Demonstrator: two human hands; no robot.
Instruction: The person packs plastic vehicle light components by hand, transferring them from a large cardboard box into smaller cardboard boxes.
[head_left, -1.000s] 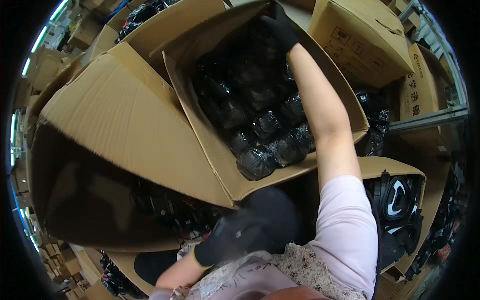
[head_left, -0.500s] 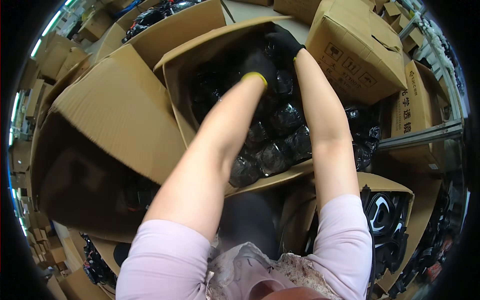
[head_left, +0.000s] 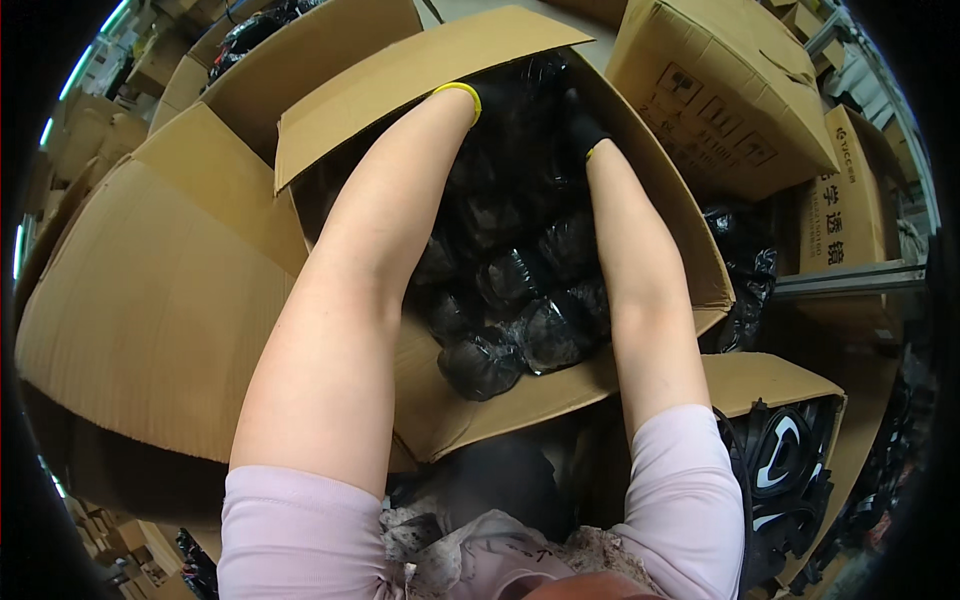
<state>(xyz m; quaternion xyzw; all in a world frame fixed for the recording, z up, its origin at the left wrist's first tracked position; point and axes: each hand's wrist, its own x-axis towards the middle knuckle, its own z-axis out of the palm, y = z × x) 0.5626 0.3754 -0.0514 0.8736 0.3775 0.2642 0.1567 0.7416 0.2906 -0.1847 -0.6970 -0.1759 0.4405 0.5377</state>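
Note:
Both my arms reach down into an open cardboard box (head_left: 440, 60) filled with round, black-wrapped packages (head_left: 552, 335). On my left hand (head_left: 492, 98) is a black glove with a yellow cuff, sunk in the far left part of the box. Its fingers blend into the dark wrapping. My right hand (head_left: 584, 128), gloved the same way, is down along the inside of the box's right wall. Dark shadow and plastic hide its fingers too. Whether either hand grips a package cannot be made out. Several packages in clear, shiny film lie between my forearms.
A large open carton (head_left: 150, 300) stands close on the left. At the upper right is a closed carton (head_left: 715, 90), with another carton (head_left: 845, 190) beside a metal rail (head_left: 850, 282). Black bags (head_left: 745, 265) lie below them. A box of black-and-white parts (head_left: 785, 455) stands at lower right.
My left hand has moved left and farther away inside the box; my right hand has gone down from the far rim into it. The box's far flap now tilts more over the opening.

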